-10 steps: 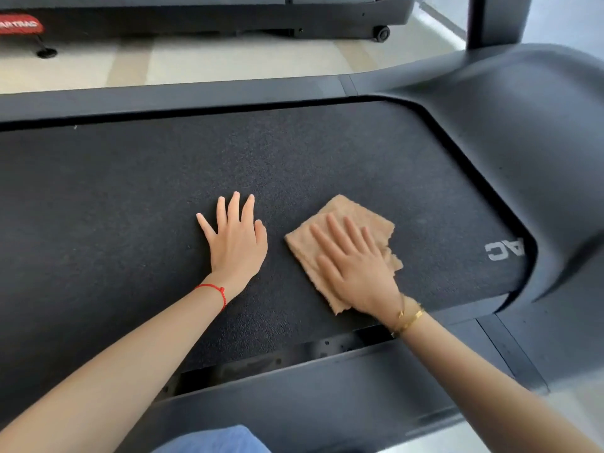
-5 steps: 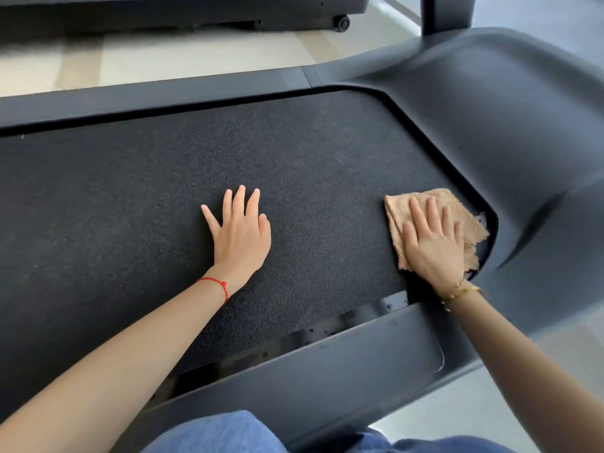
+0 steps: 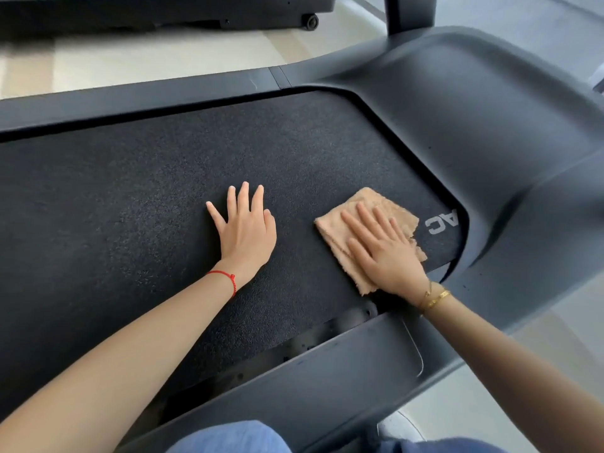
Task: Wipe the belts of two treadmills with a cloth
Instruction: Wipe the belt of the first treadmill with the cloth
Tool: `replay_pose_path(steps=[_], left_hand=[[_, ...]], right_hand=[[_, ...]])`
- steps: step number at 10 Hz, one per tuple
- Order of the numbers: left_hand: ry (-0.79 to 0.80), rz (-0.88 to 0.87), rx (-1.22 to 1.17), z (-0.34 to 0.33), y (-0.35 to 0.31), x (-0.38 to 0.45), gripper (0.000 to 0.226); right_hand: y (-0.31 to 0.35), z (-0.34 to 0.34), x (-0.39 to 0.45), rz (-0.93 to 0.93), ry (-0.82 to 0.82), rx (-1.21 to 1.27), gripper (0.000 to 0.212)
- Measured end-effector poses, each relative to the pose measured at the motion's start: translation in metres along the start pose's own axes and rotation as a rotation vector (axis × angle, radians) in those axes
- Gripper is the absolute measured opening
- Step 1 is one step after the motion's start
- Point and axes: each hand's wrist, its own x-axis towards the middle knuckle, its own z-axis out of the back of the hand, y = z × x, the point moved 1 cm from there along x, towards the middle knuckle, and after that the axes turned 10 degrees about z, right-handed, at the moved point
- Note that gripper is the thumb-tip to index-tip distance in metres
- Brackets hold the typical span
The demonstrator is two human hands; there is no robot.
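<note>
The black textured treadmill belt [image 3: 130, 207] fills the middle of the view. My left hand [image 3: 246, 232] lies flat on it, fingers spread, holding nothing, with a red string at the wrist. To its right a folded tan cloth [image 3: 333, 223] rests on the belt near the front end. My right hand [image 3: 385, 253] presses flat on top of the cloth and covers most of it. White letters "AC" [image 3: 441, 222] show on the belt just right of the cloth.
The dark motor cover [image 3: 474, 109] curves around the belt's right end, with an upright post [image 3: 410, 11] behind it. Side rails run along the far edge [image 3: 130, 99] and the near edge [image 3: 327, 371]. A second treadmill [image 3: 163, 11] stands across the pale floor. My blue-clad knees [image 3: 228, 436] are at the bottom.
My right hand slid the cloth right to the motor cover, then back left, uncovering the "AC" letters. My left hand stayed flat in the same spot.
</note>
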Motion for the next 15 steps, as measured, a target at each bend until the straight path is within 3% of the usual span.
replay_pose_path(steps=[2, 3, 5, 6, 7, 9, 10, 12, 13, 15], left_hand=[[-0.017, 0.047, 0.024, -0.003, -0.011, 0.015, 0.054], [-0.038, 0.085, 0.029, -0.003, -0.013, 0.025, 0.054], [-0.055, 0.165, 0.041, -0.008, -0.014, 0.044, 0.054], [-0.063, 0.181, 0.051, -0.011, -0.014, 0.051, 0.055], [-0.062, 0.207, 0.05, -0.014, -0.013, 0.055, 0.056], [-0.09, 0.234, 0.085, -0.017, -0.018, 0.053, 0.057], [-0.093, 0.231, 0.107, -0.016, -0.019, 0.054, 0.057], [-0.099, 0.233, 0.14, -0.016, -0.018, 0.054, 0.058], [-0.102, 0.236, 0.143, -0.017, -0.018, 0.054, 0.059], [-0.098, 0.248, 0.154, -0.019, -0.019, 0.057, 0.062]], right_hand=[[-0.083, 0.02, 0.057, -0.29, -0.031, -0.014, 0.054], [-0.078, 0.019, 0.102, -0.265, -0.008, -0.002, 0.056], [-0.01, -0.004, 0.136, 0.161, 0.018, -0.004, 0.055], [-0.017, -0.005, 0.125, 0.345, 0.021, 0.001, 0.054], [-0.047, 0.001, 0.142, 0.298, -0.008, 0.003, 0.052], [-0.088, 0.02, 0.248, -0.004, -0.002, -0.009, 0.055], [-0.063, 0.017, 0.286, 0.016, 0.021, -0.011, 0.056], [0.0, -0.007, 0.27, 0.448, 0.068, -0.013, 0.054], [-0.02, -0.003, 0.278, 0.455, 0.058, -0.015, 0.053], [-0.049, 0.012, 0.368, 0.15, 0.081, -0.039, 0.057]])
